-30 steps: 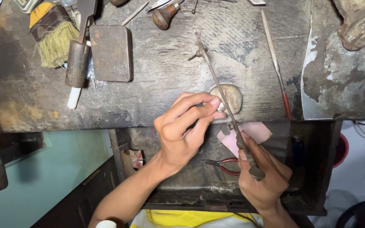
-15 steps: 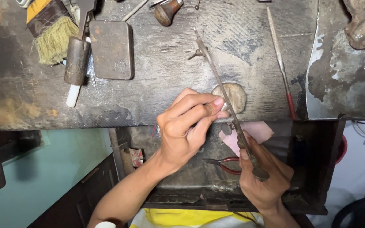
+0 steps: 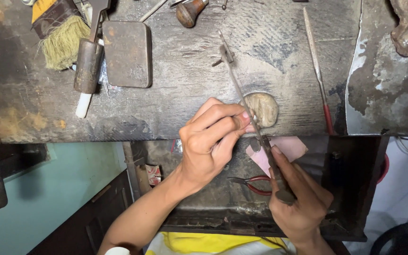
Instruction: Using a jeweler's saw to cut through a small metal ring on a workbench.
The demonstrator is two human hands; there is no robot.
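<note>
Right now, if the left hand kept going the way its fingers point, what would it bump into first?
The left hand points rightward, fingertips already pinched beside the thin file. Just past that sits the worn round peg on the bench edge, probably met first; depth is unclear.

The pinching fingertips of the left hand [image 3: 211,141] are covering whatever small piece is sitting against the rounded wooden peg [image 3: 263,108]. The right hand [image 3: 301,203] is hiding the thin metal saw frame's [image 3: 242,94] dark handle. The straw-bristled brush [image 3: 62,35] is running off the top edge.
</note>
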